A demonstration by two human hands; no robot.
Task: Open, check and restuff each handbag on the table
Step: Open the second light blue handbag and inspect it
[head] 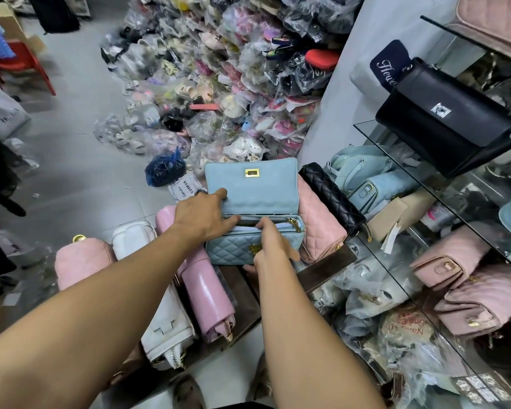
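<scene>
A light blue quilted handbag point(233, 249) stands in the middle of the low table with its flap point(257, 187) thrown back, gold clasp showing. My left hand point(204, 214) rests on the flap's inner side, thumb at the zipped mouth. My right hand point(273, 243) grips the front wall of the bag, fingers over its top edge and thumb underneath. Beside it lie a pink quilted bag point(319, 228), a black quilted bag point(331, 196), a glossy pink bag point(204, 287), a white bag point(163, 317) and a fuzzy pink bag point(80, 261).
Glass shelves point(396, 160) on the right hold a black flap bag point(449, 116), pale blue bags point(375, 184) and pink quilted bags point(472, 293). A big heap of plastic-wrapped goods point(219, 84) covers the floor ahead. A red chair point(24, 63) stands far left.
</scene>
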